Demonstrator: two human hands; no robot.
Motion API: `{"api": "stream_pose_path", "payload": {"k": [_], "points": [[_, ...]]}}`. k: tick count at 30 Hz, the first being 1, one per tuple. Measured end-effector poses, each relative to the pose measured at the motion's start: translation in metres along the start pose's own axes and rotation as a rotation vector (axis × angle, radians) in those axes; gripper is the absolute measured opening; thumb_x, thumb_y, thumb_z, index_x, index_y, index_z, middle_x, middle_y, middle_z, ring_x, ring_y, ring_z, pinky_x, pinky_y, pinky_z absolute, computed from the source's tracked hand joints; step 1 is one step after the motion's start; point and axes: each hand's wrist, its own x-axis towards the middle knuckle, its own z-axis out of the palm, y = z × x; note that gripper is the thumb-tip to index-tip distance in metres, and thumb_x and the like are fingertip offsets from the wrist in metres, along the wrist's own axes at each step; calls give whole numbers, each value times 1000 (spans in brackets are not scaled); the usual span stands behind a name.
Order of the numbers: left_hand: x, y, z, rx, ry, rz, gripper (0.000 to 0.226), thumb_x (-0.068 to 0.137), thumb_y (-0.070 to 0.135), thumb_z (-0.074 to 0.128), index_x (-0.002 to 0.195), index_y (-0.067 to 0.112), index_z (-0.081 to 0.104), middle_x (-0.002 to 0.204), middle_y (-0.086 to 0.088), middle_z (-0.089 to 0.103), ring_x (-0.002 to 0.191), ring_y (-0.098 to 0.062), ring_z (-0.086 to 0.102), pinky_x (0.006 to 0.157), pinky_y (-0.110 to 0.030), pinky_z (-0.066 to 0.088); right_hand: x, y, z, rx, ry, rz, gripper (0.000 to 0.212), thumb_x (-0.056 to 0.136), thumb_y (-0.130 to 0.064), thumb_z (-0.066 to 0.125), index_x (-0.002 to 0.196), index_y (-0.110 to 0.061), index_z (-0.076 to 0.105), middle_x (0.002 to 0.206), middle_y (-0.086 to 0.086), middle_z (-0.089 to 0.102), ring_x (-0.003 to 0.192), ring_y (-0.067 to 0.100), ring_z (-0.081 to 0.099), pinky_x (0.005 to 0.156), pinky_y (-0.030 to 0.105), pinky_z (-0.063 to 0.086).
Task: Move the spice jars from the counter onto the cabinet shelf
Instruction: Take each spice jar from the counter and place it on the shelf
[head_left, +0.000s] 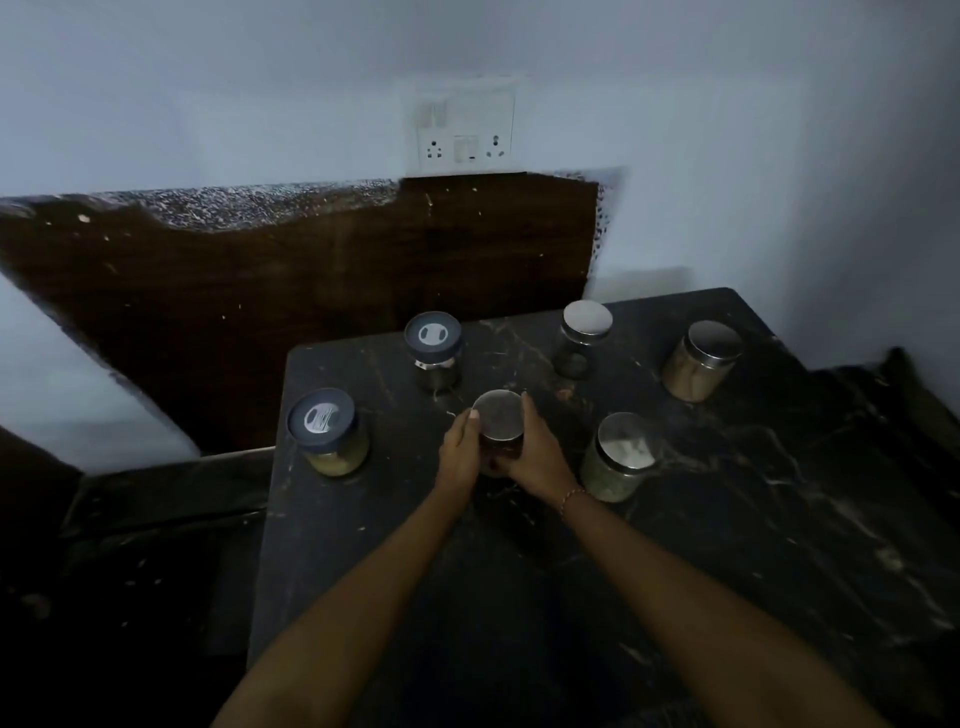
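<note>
The dark marble counter (727, 493) is filling the near and right part of the view, with a brown panel (311, 270) leaning against the far wall and a socket plate (465, 127) above it. No cabinet shelf is showing, so where the jars must go cannot be told from here.

Six spice jars are standing on the counter. At the far left edge are two with dark plastic lids: one with yellowish contents (328, 431) and, further off, another (434, 349). To the right, well apart from one another, are three steel-lidded jars: one at the far middle (581, 338), one at the far right (701, 359), and a nearer one (621, 456) just beside the right wrist.

The steel-lidded centre jar (500, 431) is being taken by both hands. The left hand (460, 454) is curling round its left side, thumb up at the lid rim; the right hand (540, 457) is wrapping the right side, fingers clamped on the glass. Whether it is already off the counter I cannot tell.

To do this well, I would judge the grip should stay on the body rather than the lid, which may be loose, and the lift should go straight up, as the neighbour on the right is standing close.
</note>
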Motion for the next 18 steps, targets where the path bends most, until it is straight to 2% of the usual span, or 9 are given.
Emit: {"api": "stream_pose_path", "payload": {"k": [3,6,11,13,15,16,18], "points": [[1,1,-3,-8,-23,-13,37,101,27,31,122,9,55,125,-14,59,117,-23,55,103,-38,43,5,-2,3,-31,108,-2,89,63,-38,80,136,-27,30,137,2,47,124,19,47,101,40,44],[4,10,-11,92,-60,24,38,100,22,35,134,11,46,135,-10,52,124,-21,49,106,-39,40,13,-15,-3,-40,147,-58,74,63,-36,79,125,-28,39,129,1,53,119,19,51,97,37,46],[13,59,-31,102,-98,199,37,98,20,40,134,17,46,140,-6,47,128,-20,45,106,-41,41,24,-58,-44,149,117,-222,74,69,-24,78,131,-21,39,133,3,49,120,14,44,99,28,37],[10,84,-35,37,-111,287,31,95,16,45,125,19,52,130,-4,52,120,-18,51,93,-30,50,25,-77,-66,249,42,-233,68,74,-19,75,132,-19,39,132,3,48,121,16,45,100,30,40],[6,109,-39,37,-158,354,34,92,13,51,126,20,50,114,1,55,105,-11,56,73,-15,53,22,-95,-89,343,-43,-243,64,77,-12,71,132,-18,39,125,-4,48,119,18,46,96,31,46],[4,122,-41,39,-189,352,43,90,14,55,131,19,45,111,3,55,100,-7,56,67,-13,52,19,-103,-99,369,-71,-262,61,78,-10,69,130,-20,40,119,-10,47,116,17,46,92,28,47],[-1,146,-44,26,-287,292,62,85,19,61,140,20,33,120,1,53,100,-6,55,71,-20,51,12,-120,-118,403,-121,-301,58,77,-9,68,125,-29,43,116,-14,46,114,17,47,88,26,48]]}}
